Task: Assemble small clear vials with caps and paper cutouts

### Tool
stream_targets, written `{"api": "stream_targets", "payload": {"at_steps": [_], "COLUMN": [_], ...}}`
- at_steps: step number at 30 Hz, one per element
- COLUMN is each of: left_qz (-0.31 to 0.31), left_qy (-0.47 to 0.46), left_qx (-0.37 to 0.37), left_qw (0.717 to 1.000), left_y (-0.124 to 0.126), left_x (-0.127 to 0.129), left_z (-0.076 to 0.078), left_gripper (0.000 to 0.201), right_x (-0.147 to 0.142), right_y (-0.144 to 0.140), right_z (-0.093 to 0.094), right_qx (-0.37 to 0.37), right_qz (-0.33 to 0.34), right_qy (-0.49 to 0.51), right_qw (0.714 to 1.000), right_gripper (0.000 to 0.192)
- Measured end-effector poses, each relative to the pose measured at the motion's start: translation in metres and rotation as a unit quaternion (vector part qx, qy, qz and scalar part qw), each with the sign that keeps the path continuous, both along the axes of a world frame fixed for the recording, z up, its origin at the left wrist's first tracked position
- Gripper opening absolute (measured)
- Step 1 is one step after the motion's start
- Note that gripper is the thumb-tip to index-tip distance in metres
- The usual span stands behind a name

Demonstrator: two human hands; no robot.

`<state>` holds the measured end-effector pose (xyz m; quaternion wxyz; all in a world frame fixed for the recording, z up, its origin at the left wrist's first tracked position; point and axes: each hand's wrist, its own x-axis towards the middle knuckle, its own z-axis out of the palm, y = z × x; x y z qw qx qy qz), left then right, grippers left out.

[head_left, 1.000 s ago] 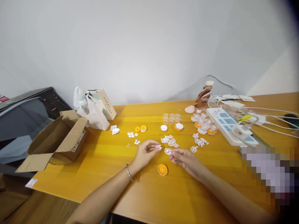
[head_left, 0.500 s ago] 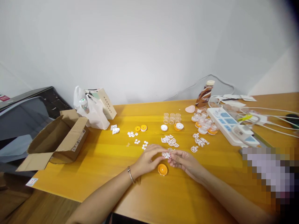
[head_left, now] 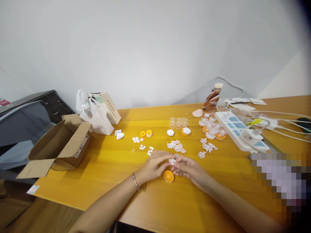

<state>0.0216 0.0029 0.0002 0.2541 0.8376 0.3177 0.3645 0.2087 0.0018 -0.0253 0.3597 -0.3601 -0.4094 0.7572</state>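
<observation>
Since the earlier frame both hands are closing in together over the orange cap (head_left: 168,176), where a second ago they were holding separate white pieces apart above it. Going from the left, an open cardboard box (head_left: 60,147) is lying on its side at the edge of the yellow table (head_left: 109,174), with a white plastic bag (head_left: 97,119) and a small carton (head_left: 110,106) standing just behind it. Small white discs (head_left: 137,139) are lying scattered near the middle. The left hand (head_left: 152,166), wearing a thin bangle (head_left: 135,181) at the wrist, is pinching one side of a small white lattice piece (head_left: 172,160) between its fingertips, and the right hand (head_left: 191,168) is gripping the other side, so the fingertips of both are meeting just above the orange cap, which is sitting on the table right beneath them. Beyond the hands a heap of loose lattice pieces (head_left: 177,146) is lying, with clear little cups (head_left: 179,122) farther back. To the right, a brown drink bottle (head_left: 213,97) is standing near the wall, and a white power strip (head_left: 239,129) is running along the table with cables trailing off.
</observation>
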Motion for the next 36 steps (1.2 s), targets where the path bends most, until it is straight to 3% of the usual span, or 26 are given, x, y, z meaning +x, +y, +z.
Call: {"api": "stream_targets", "payload": {"at_steps": [5, 8, 12, 26, 36], "left_qz": [0.066, 0.103, 0.099, 0.096, 0.11], "left_qy": [-0.085, -0.142, -0.183, -0.167, -0.201], "left_qx": [-0.078, -0.189, -0.288, -0.266, -0.314], "left_qw": [0.991, 0.966, 0.935, 0.945, 0.921], "left_y": [-0.002, -0.001, 0.002, 0.005, 0.003], "left_x": [0.005, 0.01, 0.013, 0.01, 0.013], "left_z": [-0.002, -0.007, -0.008, -0.008, -0.008], "left_gripper": [0.034, 0.024, 0.024, 0.025, 0.026], "right_x": [-0.006, -0.009, -0.011, -0.009, -0.009], "right_y": [-0.005, -0.008, -0.011, -0.005, -0.005], "right_z": [0.004, 0.007, 0.009, 0.004, 0.006], "right_qx": [0.006, 0.018, 0.022, 0.044, 0.026], "right_qz": [-0.05, -0.067, -0.061, -0.067, -0.06], "right_qy": [0.009, 0.007, 0.011, -0.023, -0.035], "right_qw": [0.999, 0.998, 0.998, 0.997, 0.997], "right_gripper": [0.026, 0.026, 0.025, 0.026, 0.031]}}
